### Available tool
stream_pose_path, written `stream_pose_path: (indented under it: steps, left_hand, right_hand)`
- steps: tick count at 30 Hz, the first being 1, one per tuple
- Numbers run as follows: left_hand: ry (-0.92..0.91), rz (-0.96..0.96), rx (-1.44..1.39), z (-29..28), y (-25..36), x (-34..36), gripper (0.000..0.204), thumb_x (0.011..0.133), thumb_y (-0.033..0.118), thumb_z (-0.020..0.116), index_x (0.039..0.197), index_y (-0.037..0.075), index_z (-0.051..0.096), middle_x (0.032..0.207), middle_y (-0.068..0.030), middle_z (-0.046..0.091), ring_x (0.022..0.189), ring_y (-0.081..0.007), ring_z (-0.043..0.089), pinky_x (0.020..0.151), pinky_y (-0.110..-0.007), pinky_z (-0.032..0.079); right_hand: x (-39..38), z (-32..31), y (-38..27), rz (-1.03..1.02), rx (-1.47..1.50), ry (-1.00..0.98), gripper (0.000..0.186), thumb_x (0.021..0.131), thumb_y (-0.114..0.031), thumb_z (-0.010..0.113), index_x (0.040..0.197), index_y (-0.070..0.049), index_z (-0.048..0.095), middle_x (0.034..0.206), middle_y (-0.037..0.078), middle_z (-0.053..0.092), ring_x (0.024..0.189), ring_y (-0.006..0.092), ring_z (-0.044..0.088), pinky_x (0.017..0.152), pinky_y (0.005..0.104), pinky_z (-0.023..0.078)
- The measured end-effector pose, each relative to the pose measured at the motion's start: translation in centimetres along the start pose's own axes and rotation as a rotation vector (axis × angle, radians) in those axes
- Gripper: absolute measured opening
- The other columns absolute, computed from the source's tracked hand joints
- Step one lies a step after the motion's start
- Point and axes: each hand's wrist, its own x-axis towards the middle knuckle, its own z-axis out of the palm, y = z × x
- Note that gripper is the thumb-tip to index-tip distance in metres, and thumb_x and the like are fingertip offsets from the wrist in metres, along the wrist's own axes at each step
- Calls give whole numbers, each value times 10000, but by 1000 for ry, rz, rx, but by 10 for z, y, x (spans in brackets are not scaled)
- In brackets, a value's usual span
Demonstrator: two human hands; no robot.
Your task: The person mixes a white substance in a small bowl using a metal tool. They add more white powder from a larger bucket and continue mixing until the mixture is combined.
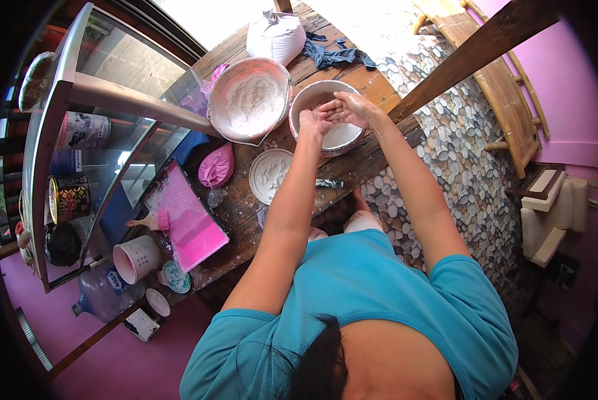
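Over a round white tub (344, 138) on the wooden table, my two hands come together with whitish residue on the skin. My left hand (316, 121) is open, its fingers stretched toward the right. Close beside it, my right hand (352, 109) is also open, fingers pointing left, and I see nothing held in either. Part of the tub's inside is hidden by the hands. Left of the tub stands a large basin (213, 110) holding white powder (253, 97). Nearer to me, a small bowl (253, 183) of white paste sits partly behind my left forearm, with a dark patterned handle (329, 183) close by.
A white sack (276, 40) and blue cloth (339, 56) lie at the table's far end. On the left are a pink bag (217, 165), a pink paint tray (202, 243), a brush (153, 221) and a glass display case (119, 100). A wooden post (472, 60) rises at right.
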Motion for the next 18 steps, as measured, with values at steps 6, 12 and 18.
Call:
stream_pose_path:
  steps: [6,12,18]
  left_hand:
    - [-277,5,-44,-27,11,10,452,941,354,136,833,72,472,696,-63,494,637,-190,463,581,-338,390]
    - [-231,189,195,-27,-3,45,379,908,388,311,1073,113,513,1031,-147,551,934,-368,519,793,-539,420]
    - [-339,518,1352,-81,28,85,488,859,462,395,1121,78,545,1039,-189,583,948,-359,550,797,-520,443]
  right_hand:
    - [38,34,20,-54,-105,280,470,935,-303,295,1115,47,551,1032,150,632,853,213,605,750,315,453]
    - [45,65,47,-272,-652,630,618,887,-483,317,1217,4,507,1222,289,488,1173,394,449,1015,403,309]
    - [-18,99,23,-128,-1238,556,512,932,-412,324,1160,-26,570,1141,273,548,1080,359,544,986,406,359]
